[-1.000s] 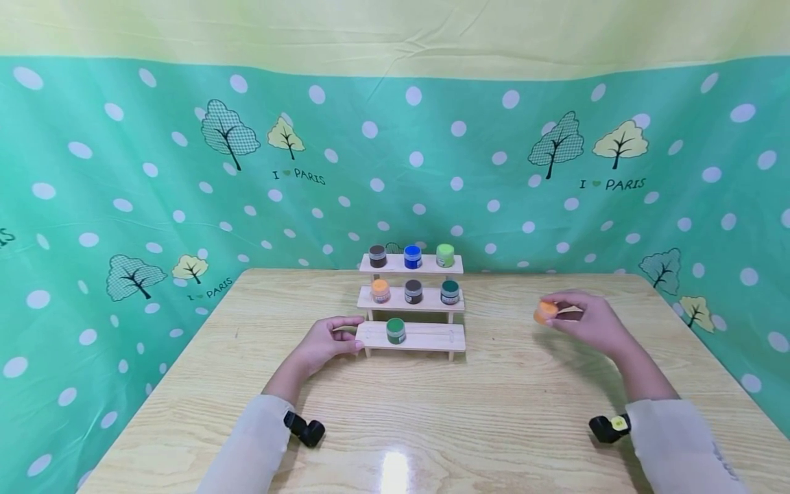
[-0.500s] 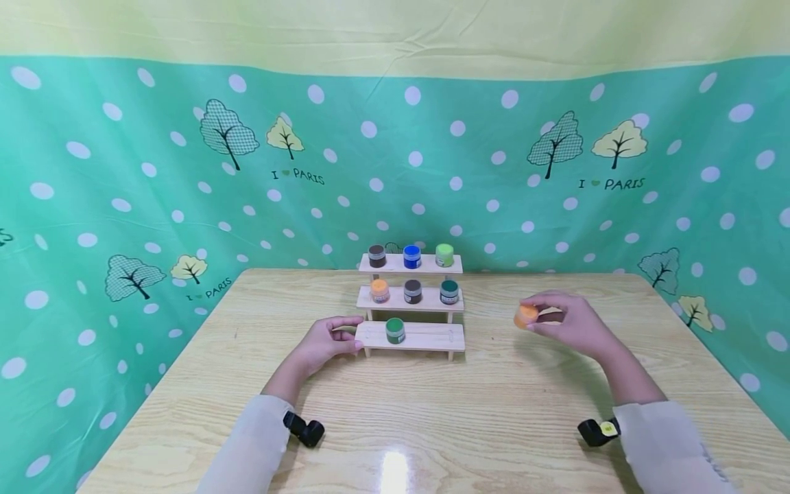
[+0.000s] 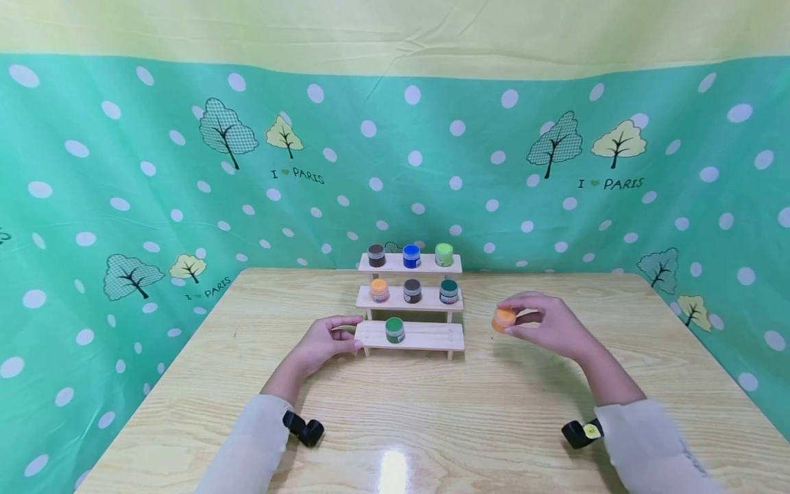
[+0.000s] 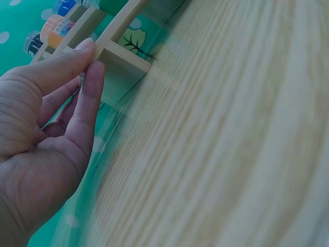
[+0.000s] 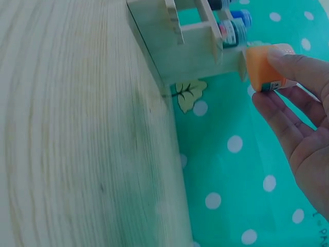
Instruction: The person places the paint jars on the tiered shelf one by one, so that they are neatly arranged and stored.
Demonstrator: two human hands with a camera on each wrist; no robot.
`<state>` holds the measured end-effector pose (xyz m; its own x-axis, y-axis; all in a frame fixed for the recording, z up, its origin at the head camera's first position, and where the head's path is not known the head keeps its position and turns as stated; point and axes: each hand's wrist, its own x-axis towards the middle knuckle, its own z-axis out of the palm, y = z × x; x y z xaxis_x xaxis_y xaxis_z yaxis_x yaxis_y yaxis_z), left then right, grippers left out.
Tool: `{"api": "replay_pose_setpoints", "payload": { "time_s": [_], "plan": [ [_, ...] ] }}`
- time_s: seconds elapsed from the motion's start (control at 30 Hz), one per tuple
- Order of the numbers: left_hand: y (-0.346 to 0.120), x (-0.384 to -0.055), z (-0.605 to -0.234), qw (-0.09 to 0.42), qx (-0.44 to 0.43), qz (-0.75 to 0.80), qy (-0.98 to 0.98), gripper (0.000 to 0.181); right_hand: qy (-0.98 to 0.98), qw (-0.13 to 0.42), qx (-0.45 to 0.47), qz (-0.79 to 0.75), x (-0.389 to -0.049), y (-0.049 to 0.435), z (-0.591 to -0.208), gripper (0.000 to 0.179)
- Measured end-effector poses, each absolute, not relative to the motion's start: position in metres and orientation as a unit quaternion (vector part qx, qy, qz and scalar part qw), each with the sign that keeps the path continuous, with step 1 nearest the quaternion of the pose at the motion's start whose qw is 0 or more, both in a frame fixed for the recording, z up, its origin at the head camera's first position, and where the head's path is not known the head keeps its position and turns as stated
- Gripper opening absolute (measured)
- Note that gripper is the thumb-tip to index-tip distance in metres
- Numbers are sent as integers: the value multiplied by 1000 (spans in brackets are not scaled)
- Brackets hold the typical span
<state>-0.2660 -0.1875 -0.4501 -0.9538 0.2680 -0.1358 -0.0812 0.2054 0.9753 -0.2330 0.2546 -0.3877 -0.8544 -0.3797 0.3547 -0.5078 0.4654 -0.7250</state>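
Observation:
My left hand [image 3: 322, 344] pinches the left end of the lowest step of a three-tier wooden display rack [image 3: 435, 336]. Thumb and forefinger meet at that step's edge in the left wrist view. To the right of the rack, my right hand [image 3: 548, 326] holds an orange paint jar [image 3: 503, 320] above the table, between thumb and fingers. A green paint jar [image 3: 395, 331] stands left of centre on the lowest step. On the middle step are a light orange jar [image 3: 379, 291], a dark jar [image 3: 412, 291] and a dark green jar [image 3: 448, 291].
The top step bears a dark brown jar [image 3: 376, 256], a blue jar [image 3: 411, 256] and a light green jar [image 3: 444, 255]. The rack stands near the back of a wooden table [image 3: 432, 412]. A green dotted cloth [image 3: 345, 151] hangs behind and at both sides.
My right hand has moved left with the orange paint jar, closer to the rack. The left hand keeps its place on the lowest step, and the jars on the rack have not moved.

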Motion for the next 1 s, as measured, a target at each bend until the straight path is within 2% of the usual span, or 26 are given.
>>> {"api": "replay_pose_setpoints", "payload": {
  "time_s": [1.0],
  "plan": [
    [-188, -266, -450, 142, 64, 634, 758, 57, -822, 35, 300, 483, -239, 189, -393, 41]
  ]
}}
